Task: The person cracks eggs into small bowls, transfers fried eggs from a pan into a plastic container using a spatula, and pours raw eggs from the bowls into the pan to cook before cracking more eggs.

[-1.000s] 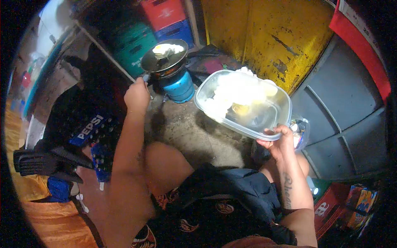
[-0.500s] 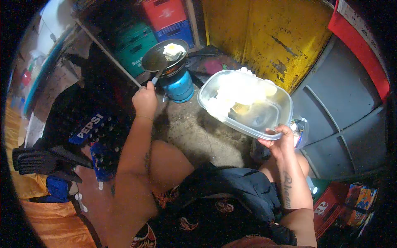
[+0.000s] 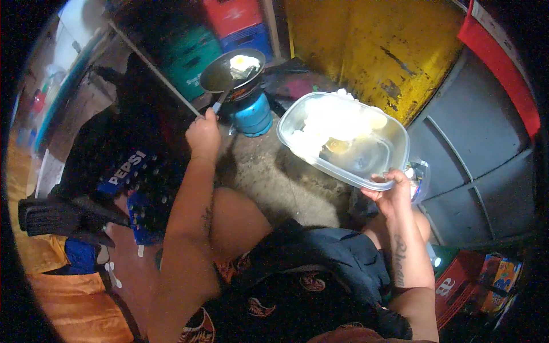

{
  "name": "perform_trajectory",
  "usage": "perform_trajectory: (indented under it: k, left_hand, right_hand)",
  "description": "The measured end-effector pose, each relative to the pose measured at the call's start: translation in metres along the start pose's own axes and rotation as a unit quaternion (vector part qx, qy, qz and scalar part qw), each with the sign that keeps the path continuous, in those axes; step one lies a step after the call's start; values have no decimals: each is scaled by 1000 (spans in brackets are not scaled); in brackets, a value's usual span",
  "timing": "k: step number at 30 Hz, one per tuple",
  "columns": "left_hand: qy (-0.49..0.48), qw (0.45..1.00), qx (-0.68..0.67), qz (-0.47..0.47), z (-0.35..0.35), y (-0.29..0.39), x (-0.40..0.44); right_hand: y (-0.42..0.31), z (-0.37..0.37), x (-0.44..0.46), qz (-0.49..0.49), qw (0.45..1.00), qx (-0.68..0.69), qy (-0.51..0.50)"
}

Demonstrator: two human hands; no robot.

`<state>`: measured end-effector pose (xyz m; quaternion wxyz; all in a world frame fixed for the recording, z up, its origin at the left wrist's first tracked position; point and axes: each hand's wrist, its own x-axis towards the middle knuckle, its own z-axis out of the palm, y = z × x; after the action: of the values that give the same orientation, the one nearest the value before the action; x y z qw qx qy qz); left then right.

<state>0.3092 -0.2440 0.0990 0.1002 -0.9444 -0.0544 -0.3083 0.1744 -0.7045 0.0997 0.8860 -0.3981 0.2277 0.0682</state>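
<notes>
My left hand is closed around the grey handle of a spatula, whose dark shaft reaches over the rim of a frying pan. A fried egg with a yellow yolk lies at the far right side of the pan, where the blade is hard to make out. The pan sits on a burner atop a blue gas canister. With my right hand I grip the near corner of a clear plastic container, tilted over the floor. Overexposed whitish food, seemingly fried eggs, fills its far side.
Green, red and blue crates stack behind the pan. A worn yellow panel and grey panels stand at the right. A blue Pepsi crate sits left; a red crate lies lower right.
The view has shifted slightly, so most things appear a little to the right. Both hands keep their holds, and the egg stays in the pan.
</notes>
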Motion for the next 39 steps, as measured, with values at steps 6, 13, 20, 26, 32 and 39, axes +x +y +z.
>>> perform_trajectory:
  k: [6, 13, 20, 26, 32, 39]
  left_hand:
    - [16, 1000, 11, -4, 2, -5, -3]
    - [16, 1000, 10, -15, 1, -7, -5]
    - [25, 1000, 9, -16, -3, -7, -6]
    - [4, 1000, -2, -27, -3, -8, -6]
    - [-2, 999, 23, -39, -4, -8, -6]
    - [-27, 998, 2, -49, -4, -12, -6]
  right_hand:
    - [2, 3, -2, 3, 1000, -6, -11]
    - [4, 2, -1, -8, 1000, -18, -17]
    - [5, 3, -1, -3, 1000, -18, -4]
    - [4, 5, -4, -6, 1000, -14, -3]
    - [7, 1, 4, 13, 1000, -11, -5]
    - [15, 2, 15, 0, 1000, 1, -11]
